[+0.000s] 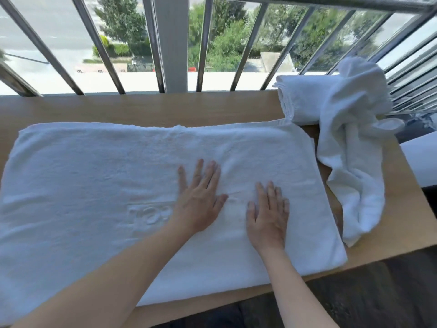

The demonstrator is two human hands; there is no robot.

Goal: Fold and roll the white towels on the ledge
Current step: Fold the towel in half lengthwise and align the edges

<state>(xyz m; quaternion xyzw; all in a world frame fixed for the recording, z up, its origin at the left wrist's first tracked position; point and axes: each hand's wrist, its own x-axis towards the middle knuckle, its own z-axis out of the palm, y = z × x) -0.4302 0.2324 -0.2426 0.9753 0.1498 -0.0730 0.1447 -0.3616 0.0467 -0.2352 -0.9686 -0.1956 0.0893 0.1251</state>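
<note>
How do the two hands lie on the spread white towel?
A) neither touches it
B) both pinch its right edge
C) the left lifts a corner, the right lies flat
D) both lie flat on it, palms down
D: the left hand and the right hand both rest flat, palm down, on the spread towel and grip nothing.

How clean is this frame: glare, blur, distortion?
Head view: strong daylight behind the grey metal railing bars washes out the ground outside; the bars splay from wide-angle distortion; the flat white terry towel is nearly overexposed, its embossed lettering faint; left hand and right hand look slightly soft.
</note>
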